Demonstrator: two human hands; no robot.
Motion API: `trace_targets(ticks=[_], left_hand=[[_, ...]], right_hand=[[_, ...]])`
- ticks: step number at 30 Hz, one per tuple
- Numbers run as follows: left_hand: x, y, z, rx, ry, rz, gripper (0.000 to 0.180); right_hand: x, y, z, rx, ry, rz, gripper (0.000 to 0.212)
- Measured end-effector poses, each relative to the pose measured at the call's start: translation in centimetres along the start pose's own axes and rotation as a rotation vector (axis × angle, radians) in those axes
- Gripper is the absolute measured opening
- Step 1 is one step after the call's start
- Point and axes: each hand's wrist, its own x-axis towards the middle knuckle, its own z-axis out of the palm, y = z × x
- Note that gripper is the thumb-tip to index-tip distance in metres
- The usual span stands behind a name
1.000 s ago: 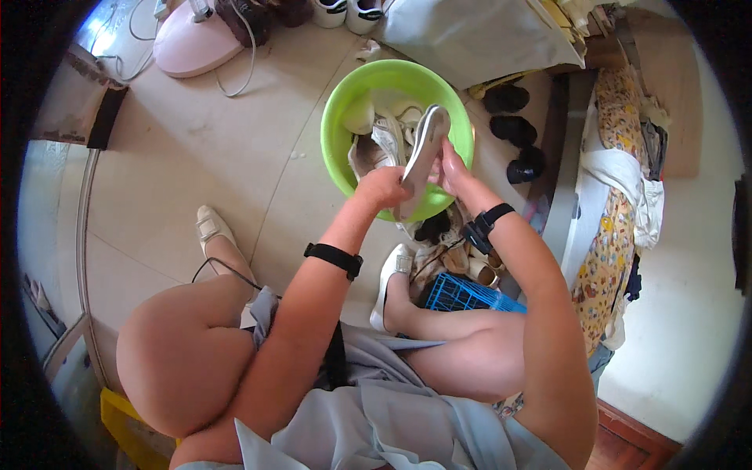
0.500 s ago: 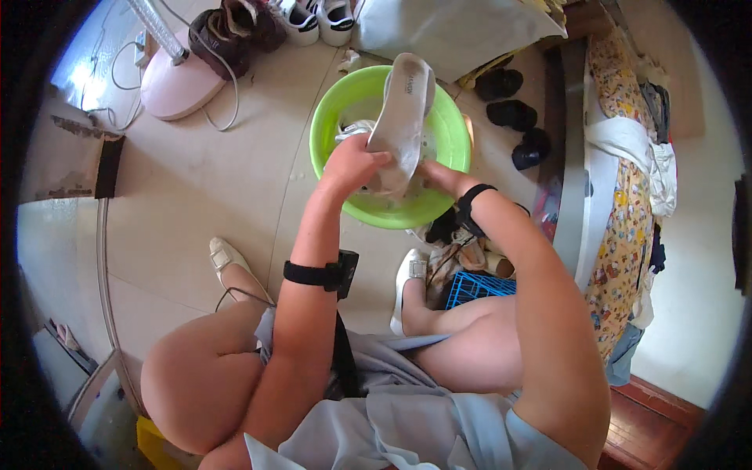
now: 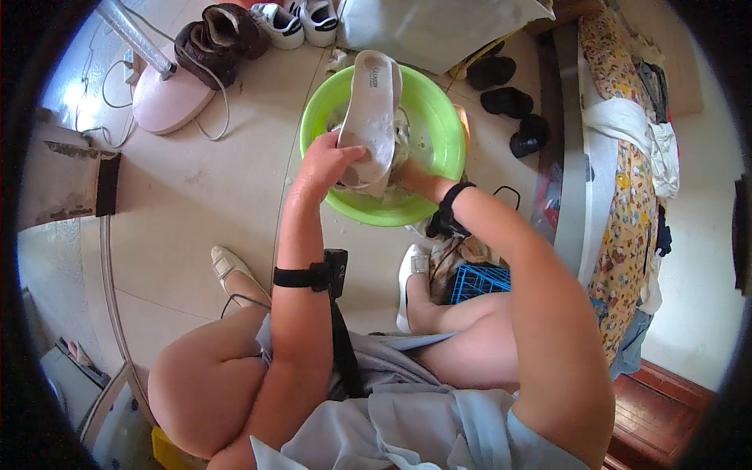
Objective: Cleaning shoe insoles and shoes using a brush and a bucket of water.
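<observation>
A pale insole (image 3: 371, 117) is tilted up over a lime-green basin (image 3: 452, 157), its toe end near my body. My left hand (image 3: 327, 163) grips its left edge, with the thumb laid across the upper face. My right hand (image 3: 421, 183) reaches into the basin just right of the insole's lower end; its fingers are hidden behind the insole. Whether it holds anything does not show. Wet whitish items, partly covered, lie in the basin with soapy water around them.
White sneakers (image 3: 299, 23) and brown boots (image 3: 227, 39) stand beyond the basin, beside a pink round stand base (image 3: 168, 102). Black shoes (image 3: 507, 102) line the right side. A blue wire crate (image 3: 479, 283) sits near my right leg, below a bed edge (image 3: 576, 180).
The insole has shifted left and stands straighter, with less rightward lean. Both my hands have moved left with it. The whole view has shifted slightly too.
</observation>
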Motion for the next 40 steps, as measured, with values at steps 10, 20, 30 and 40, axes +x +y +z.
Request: trace_targets(ticks=[10, 20, 30, 40], left_hand=[[0.5, -1.1, 3.0, 0.318, 0.208, 0.216, 0.077], [-0.2, -2.4, 6.4, 0.890, 0.105, 0.281, 0.057], [0.7, -3.3, 7.4, 0.397, -0.178, 0.214, 0.047], [1.1, -4.0, 7.7, 0.254, -0.069, 0.006, 0.047]], right_hand=[[-0.8, -2.6, -10.7, -0.193, -0.062, 0.429, 0.038], [0.0, -8.9, -16.9, -0.684, -0.261, 0.357, 0.019], [2.7, -11.4, -16.2, -0.823, -0.235, 0.315, 0.020], [4.4, -15.0, -12.1, -0.876, -0.375, 0.234, 0.022]])
